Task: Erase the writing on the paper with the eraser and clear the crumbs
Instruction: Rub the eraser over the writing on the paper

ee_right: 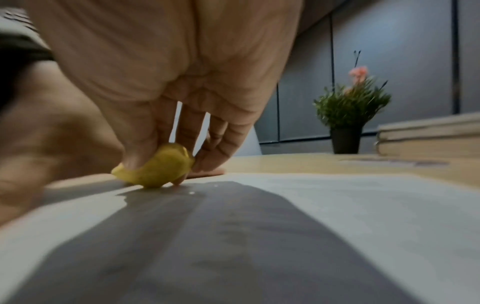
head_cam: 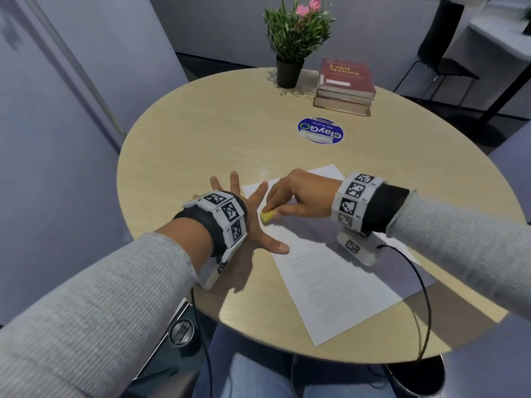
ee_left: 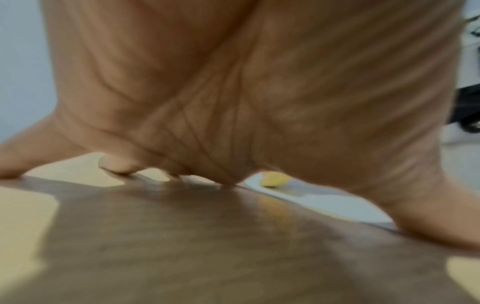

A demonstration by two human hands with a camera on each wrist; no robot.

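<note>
Writing on paper (head_cam: 316, 268) illegibly faint

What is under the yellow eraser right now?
The yellow eraser, pinched by the right hand, sits on the white paper sheet near its left edge, on the round wooden table. Any writing directly beneath it is covered.

Paper (head_cam: 316, 271): white sheet, flat, skewed on table's near right part, faint text lines. Eraser (head_cam: 266, 216): small yellow lump, pressed on paper's far left corner area.
</note>
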